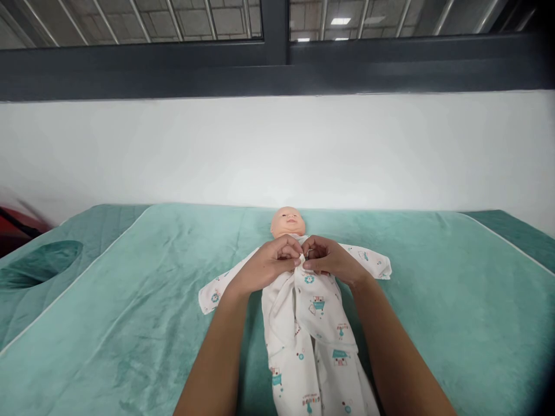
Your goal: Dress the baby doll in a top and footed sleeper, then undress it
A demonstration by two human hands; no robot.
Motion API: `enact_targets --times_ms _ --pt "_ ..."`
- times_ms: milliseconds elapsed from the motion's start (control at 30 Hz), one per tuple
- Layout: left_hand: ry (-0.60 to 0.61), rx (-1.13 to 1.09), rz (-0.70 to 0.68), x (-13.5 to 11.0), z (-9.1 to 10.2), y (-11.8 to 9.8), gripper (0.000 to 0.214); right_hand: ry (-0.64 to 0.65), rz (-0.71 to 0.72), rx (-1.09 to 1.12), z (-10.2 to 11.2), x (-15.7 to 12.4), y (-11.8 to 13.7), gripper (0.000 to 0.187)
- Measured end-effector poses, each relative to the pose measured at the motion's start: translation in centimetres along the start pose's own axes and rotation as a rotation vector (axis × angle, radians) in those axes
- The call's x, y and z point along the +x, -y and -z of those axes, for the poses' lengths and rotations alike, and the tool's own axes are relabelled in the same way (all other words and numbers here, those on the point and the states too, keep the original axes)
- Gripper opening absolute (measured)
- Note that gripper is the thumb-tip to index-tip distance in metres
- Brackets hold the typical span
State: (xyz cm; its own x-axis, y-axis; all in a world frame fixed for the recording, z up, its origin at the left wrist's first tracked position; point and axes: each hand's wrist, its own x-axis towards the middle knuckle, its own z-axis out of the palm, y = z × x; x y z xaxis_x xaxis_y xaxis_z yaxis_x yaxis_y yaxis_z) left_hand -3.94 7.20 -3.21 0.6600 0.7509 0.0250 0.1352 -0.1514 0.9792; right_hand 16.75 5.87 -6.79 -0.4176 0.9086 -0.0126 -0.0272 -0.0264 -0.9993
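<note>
At the frame's centre, the left hand and right hand pinch the front edges of a white printed top between thumbs and fingers. The doll wearing it lies face up on a green cover, head just above the grip, the top's lower front spreading below, toward the lower centre

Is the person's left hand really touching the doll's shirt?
Touching. The head view shows the left hand pinching the bunched front of the white shirt, just below the doll's head.
</note>
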Motion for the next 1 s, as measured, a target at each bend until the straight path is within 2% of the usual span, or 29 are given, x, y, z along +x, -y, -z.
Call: enact_targets --times_ms 267,500,600,800,933,1000 --pt "-0.109 0.046 0.003 0.5 -0.8 0.4 0.012 -0.011 -0.003 0.014 -0.3 0.1 0.0 0.037" --pt "-0.125 -0.082 0.019 0.7 -1.1 0.3 0.016 -0.002 0.006 0.044 -0.1 0.2 -0.2 0.036" --pt "-0.097 -0.079 0.035 0.4 -0.9 -0.2 0.014 0.005 0.016 0.044 0.0 0.2 -0.3 0.035" --pt "0.036 0.032 0.127 -0.8 0.1 -0.9 0.015 0.03 0.02 -0.025 0.3 0.0 -0.2 0.034" --pt "0.061 0.107 0.154 -1.3 0.3 -1.5 0.023 0.031 0.02 -0.075 0.1 -0.4 0.6 0.033" --pt "0.107 0.129 0.184 -1.8 0.3 -2.0 0.024 0.006 0.019 -0.174 -0.4 -0.9 1.5 0.035"
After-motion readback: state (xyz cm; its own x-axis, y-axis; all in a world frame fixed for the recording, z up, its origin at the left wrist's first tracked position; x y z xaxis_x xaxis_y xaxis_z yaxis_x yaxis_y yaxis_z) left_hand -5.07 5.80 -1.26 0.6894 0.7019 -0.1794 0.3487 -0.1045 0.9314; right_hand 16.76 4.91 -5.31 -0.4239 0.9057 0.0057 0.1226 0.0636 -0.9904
